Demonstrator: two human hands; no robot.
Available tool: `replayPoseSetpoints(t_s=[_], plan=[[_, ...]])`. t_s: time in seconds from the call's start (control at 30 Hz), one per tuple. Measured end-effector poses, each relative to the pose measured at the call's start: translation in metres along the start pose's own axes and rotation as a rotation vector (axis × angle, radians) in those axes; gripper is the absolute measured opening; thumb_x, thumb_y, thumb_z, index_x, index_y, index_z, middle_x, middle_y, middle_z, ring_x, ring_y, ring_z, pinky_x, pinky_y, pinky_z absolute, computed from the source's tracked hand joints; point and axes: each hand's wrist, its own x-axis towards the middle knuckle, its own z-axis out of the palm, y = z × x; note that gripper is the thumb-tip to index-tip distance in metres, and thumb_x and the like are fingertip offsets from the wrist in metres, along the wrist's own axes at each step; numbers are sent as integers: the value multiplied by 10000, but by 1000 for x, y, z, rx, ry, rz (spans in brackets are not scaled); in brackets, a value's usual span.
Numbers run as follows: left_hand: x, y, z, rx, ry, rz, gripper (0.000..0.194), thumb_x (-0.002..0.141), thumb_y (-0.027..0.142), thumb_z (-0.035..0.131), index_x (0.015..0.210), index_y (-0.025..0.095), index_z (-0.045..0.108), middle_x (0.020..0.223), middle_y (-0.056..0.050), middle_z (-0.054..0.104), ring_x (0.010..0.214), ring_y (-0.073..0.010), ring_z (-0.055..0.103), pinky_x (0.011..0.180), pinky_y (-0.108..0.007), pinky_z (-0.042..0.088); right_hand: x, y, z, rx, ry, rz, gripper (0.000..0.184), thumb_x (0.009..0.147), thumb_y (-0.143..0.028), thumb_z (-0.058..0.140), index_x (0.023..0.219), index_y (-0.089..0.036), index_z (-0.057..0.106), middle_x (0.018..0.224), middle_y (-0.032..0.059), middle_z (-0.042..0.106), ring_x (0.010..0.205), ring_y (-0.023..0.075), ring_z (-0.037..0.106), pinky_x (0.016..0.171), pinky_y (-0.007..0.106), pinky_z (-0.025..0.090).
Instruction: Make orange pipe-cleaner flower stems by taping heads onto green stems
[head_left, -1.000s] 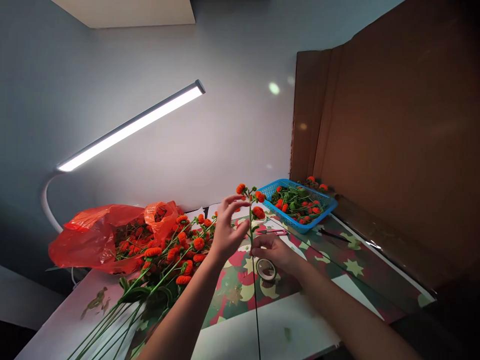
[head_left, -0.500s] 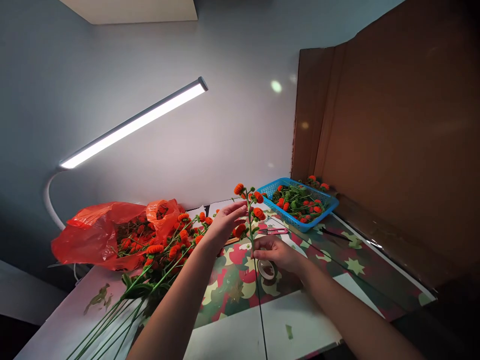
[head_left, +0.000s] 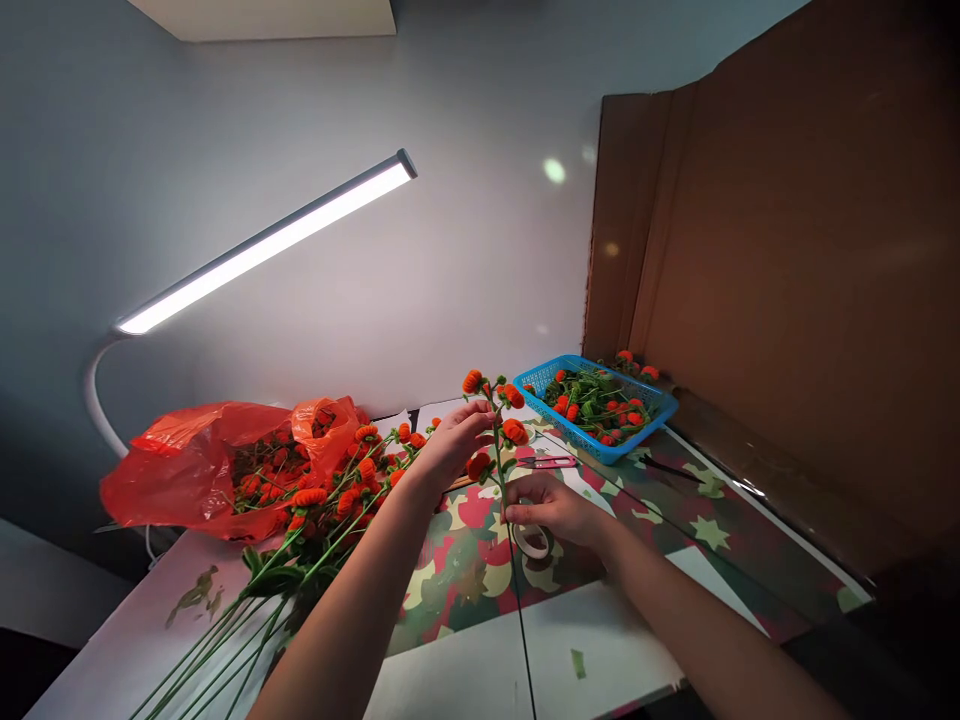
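An artificial flower stem (head_left: 501, 462) with several fuzzy orange blooms and small green buds stands upright between my hands. My right hand (head_left: 546, 505) pinches it low, where the green part meets a thin dark wire (head_left: 523, 620) that runs down toward the near edge. Higher up, my left hand (head_left: 466, 432) has its fingers closed at the stem just below the top blooms. Behind my right hand lies a roll of tape (head_left: 531, 543) on the patterned mat, partly hidden by the fingers. Pink-handled snips (head_left: 547, 462) rest just beyond.
A blue basket (head_left: 600, 452) of orange flowers stands at back right, beside a cardboard wall (head_left: 787, 250). On the left, a red plastic bag (head_left: 172, 470) holds more blooms, with long-stemmed flowers (head_left: 307, 560) lying before it. A lit lamp (head_left: 270, 245) hangs above.
My left hand's fingers have closed in on the upper stem, and the blooms have shifted slightly left. My right hand keeps its pinch lower down.
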Motion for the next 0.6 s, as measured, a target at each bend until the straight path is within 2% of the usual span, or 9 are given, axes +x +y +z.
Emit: replayPoseSetpoints(t_s=[0.03, 0.1, 0.2, 0.3, 0.4, 0.5, 0.6], plan=[[-1, 0, 0, 30, 19, 2, 154, 660, 292, 640, 707, 178, 548, 716, 11, 533, 648, -102, 505, 631, -235, 396, 0, -1, 0, -18, 7, -18, 274, 718, -408, 688, 644, -161, 596, 603, -26, 499, 555, 98, 443, 541, 237, 342], [-6, -1, 2, 132, 138, 67, 144, 651, 268, 616, 739, 184, 541, 731, 9, 534, 664, -113, 507, 622, -238, 391, 1, -2, -1, -35, 28, -39, 297, 710, -423, 690, 625, -160, 582, 619, -19, 504, 608, 110, 461, 575, 239, 353], [-20, -3, 9, 422, 356, 338, 133, 646, 218, 589, 754, 202, 516, 745, 14, 522, 704, -130, 506, 637, -249, 392, 2, -3, -1, -38, 62, -50, 326, 687, -450, 699, 622, -160, 566, 646, -10, 519, 662, 125, 481, 611, 245, 364], [-35, -5, 20, 820, 339, 525, 84, 680, 221, 598, 729, 207, 531, 772, 0, 546, 737, -150, 516, 680, -274, 400, 3, -3, -1, -54, 69, -52, 328, 688, -457, 694, 622, -161, 570, 642, -8, 522, 662, 128, 480, 623, 252, 366], [-41, -9, 29, 1010, 405, 545, 75, 704, 246, 606, 703, 209, 540, 720, 1, 566, 658, -146, 530, 632, -273, 395, 3, -2, -1, -83, 73, -58, 314, 690, -450, 692, 626, -162, 582, 642, -5, 534, 669, 135, 491, 646, 262, 372], [-40, -15, 32, 1050, 519, 545, 56, 714, 242, 603, 695, 215, 558, 658, 7, 599, 594, -145, 552, 602, -270, 396, 3, -2, -1, -102, 85, -72, 303, 690, -448, 692, 637, -164, 598, 649, -4, 544, 681, 140, 498, 665, 268, 378], [-39, -21, 33, 1067, 638, 609, 25, 704, 213, 609, 688, 217, 590, 648, 2, 636, 626, -170, 589, 654, -290, 410, 3, -3, -1, -96, 100, -95, 296, 701, -444, 685, 650, -164, 604, 653, -5, 541, 684, 138, 492, 665, 264, 377]])
